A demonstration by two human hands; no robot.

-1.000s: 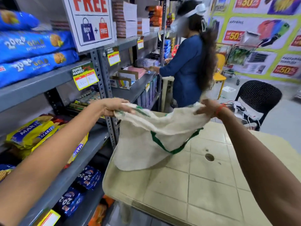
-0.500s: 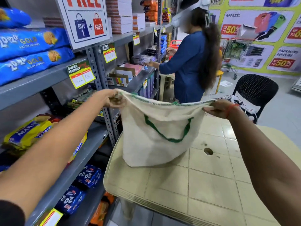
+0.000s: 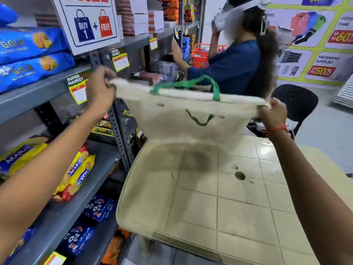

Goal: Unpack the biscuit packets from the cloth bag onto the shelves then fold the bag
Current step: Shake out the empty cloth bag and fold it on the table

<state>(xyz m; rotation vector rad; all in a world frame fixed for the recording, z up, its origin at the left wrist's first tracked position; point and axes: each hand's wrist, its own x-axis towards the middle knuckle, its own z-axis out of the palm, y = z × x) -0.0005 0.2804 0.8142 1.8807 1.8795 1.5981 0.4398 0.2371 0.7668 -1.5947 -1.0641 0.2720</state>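
Centre frame, your left hand (image 3: 99, 88) and right hand (image 3: 272, 113) pinching the cloth bag's (image 3: 189, 119) top corners, fingers clamped, stretched above the beige table (image 3: 219, 197).

A single view is serving this moment: a wide-angle camera worn on the person's head, looking forward and down along both outstretched forearms. It is sitting close to the beige tiled plastic table (image 3: 219, 203), which is filling the lower centre. The grey metal shelving (image 3: 57, 213) is running along the left edge of the view, bending under lens distortion. Farther ahead, the yellow-bordered promotional wall posters (image 3: 322, 60) are closing the background. No second view is sharing the scene.
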